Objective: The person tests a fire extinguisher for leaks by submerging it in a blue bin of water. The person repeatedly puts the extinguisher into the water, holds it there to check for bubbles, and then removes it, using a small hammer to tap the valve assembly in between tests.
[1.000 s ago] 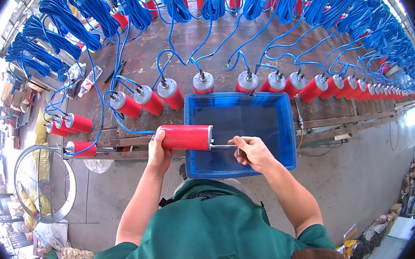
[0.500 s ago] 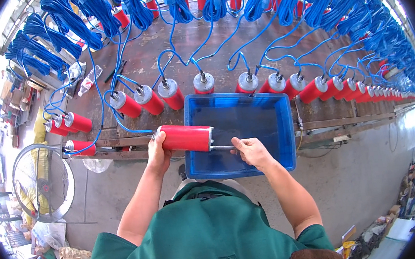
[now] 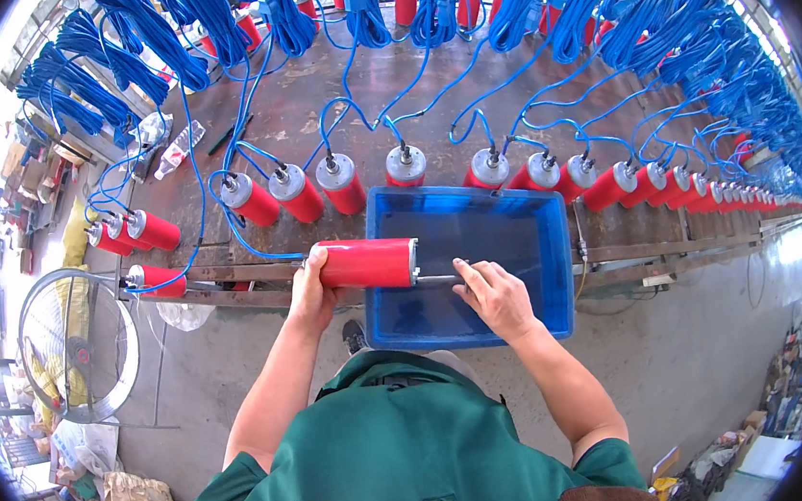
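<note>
A red cylinder with a blue cable lies level over the left rim of a blue plastic crate. My left hand is closed round its cable end. At the cylinder's right end face, low down, a thin metal rod-like tool meets a small fitting. My right hand has its fingers on the far end of this tool, over the crate. The hand covers that end, so the tool's exact kind does not show.
More red cylinders with grey caps stand in a row along the brown metal table. Coiled blue cables hang beyond them. Left are a bottle and a round fan.
My right hand has shifted slightly right and its fingers have loosened and spread around the tool's end. The left hand keeps hold of the red cylinder. The whole view has shifted slightly.
</note>
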The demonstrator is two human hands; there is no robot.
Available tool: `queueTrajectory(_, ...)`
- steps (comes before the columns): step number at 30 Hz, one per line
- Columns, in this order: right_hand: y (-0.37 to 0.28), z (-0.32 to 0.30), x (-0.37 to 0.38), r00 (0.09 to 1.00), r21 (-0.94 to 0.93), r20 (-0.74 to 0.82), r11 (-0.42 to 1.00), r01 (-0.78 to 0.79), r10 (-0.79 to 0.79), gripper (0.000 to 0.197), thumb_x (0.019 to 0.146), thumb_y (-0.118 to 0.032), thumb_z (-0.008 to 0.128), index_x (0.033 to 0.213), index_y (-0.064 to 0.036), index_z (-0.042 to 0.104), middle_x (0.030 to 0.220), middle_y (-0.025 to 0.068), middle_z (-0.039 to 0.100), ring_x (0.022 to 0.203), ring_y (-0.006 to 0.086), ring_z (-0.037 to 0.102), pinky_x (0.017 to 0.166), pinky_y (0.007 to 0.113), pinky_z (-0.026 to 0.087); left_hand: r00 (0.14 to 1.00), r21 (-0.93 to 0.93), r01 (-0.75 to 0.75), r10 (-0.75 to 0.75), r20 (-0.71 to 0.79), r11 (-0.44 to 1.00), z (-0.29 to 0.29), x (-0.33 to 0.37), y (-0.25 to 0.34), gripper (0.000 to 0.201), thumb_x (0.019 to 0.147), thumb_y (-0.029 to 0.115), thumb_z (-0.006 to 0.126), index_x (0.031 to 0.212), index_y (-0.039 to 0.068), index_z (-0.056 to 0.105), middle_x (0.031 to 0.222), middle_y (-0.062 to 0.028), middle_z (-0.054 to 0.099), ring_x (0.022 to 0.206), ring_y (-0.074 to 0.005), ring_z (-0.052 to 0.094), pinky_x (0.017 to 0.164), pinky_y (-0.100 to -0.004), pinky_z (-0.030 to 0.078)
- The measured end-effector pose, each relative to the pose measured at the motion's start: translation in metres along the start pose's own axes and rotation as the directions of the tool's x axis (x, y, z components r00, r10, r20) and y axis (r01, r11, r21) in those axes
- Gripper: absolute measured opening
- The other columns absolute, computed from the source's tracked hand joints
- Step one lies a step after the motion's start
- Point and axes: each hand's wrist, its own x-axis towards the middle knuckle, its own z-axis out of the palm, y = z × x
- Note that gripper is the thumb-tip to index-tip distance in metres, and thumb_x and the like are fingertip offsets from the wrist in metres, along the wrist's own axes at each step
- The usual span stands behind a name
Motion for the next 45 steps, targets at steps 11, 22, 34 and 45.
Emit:
queueTrajectory(11,-0.013,0.006,0.013,0.987,-0.059,0.114,0.993,-0.104,0.110,0.034,0.083,-0.003,0.073,0.116,-0.0015,0.068,0.098,0.0148,0.064,0.093,0.0333,0.069,0.079,0.042,0.061,0.998,0.027,-0.013,0.014,-0.056,1.000,-0.003,-0.001,-0.007,0.061,0.096,0.051,0.076,0.131,0.003,0.065,0.120,-0.0110,0.074,0.104,-0.0222,0.075,0.084,-0.0387,0.065)
queueTrajectory(22,0.000,-0.024,0.044,0.757,0.049,0.629,0.963,-0.266,0.177,0.028,0.090,-0.013,0.067,0.113,0.0012,0.062,0.110,0.0238,0.069,0.104,0.0438,0.070,0.094,0.050,0.057,0.998,0.000,-0.039,0.039,-0.047,0.999,-0.007,-0.003,-0.012,0.056,0.096,0.043,0.081,0.133,0.006,0.062,0.120,-0.0071,0.071,0.103,-0.0185,0.073,0.084,-0.0361,0.065)
queueTrajectory(34,-0.062,0.004,0.098,0.866,0.116,0.467,0.959,-0.260,0.178,0.098,0.080,-0.031,0.093,0.161,-0.0222,0.039,0.152,0.0162,0.051,0.115,0.0449,0.071,0.097,0.051,0.061,0.999,-0.042,-0.017,0.016,-0.044,0.999,-0.011,-0.005,-0.016,0.059,0.094,0.044,0.084,0.135,0.007,0.061,0.125,-0.0068,0.070,0.109,-0.0176,0.071,0.087,-0.0352,0.062)
queueTrajectory(45,-0.073,0.013,0.103,0.904,0.129,0.420,0.981,-0.148,0.081,0.084,0.084,-0.026,0.088,0.155,-0.0195,0.044,0.140,0.0160,0.053,0.106,0.0434,0.073,0.090,0.051,0.064,0.926,-0.412,-0.354,0.253,-0.279,0.840,-0.142,0.042,0.120,0.025,0.104,0.031,0.069,0.122,0.013,0.069,0.097,-0.0068,0.074,0.105,-0.0260,0.072,0.097,-0.0486,0.057)
